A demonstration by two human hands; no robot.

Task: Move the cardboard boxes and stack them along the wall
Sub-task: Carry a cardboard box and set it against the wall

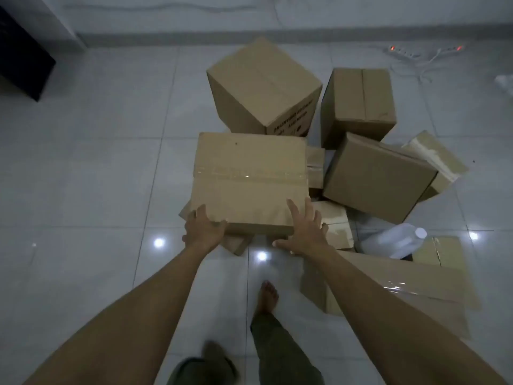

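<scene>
1. L hand point(204, 229) is curled round the near-left corner of the taped box point(249, 179), thumb on the near face. R hand point(302, 232) lies flat against the near-right corner, fingers straight and spread. It presses, not wrapped.
2. Taped box sits btwn the two hands, resting on smaller boxes point(238, 244) that poke out below L hand. It's not on the floor and not at the wall point(249, 12), which is well beyond the fingertips.
3. Risk: uneven grip, both hands on the near edge only. A lift from here prob drops the far edge and the box slides off R hand. R hand should curl round the side first.
4. Risk: the pile underneath looks uneven. Pulling may drag the smaller boxes along.
5. Risk: printed box point(263, 84) is just beyond the far edge. Any fwd push bumps it.
6. Risk: bare foot point(268, 297) is directly below the hands, so a dropped box lands on it.
7. Right of R hand: tilted box point(377, 176), plastic jug point(394, 240), flat cardboard point(416, 284). Slip/trip hazard, no room that side.
8. Left of L hand: tile floor point(97, 176) runs out to the dark cabinet point(19, 56). Best route to the wall, imo.
9. Power strip point(402, 52) + cables lie by the wall, far right of R hand. Avoid stacking there.
</scene>
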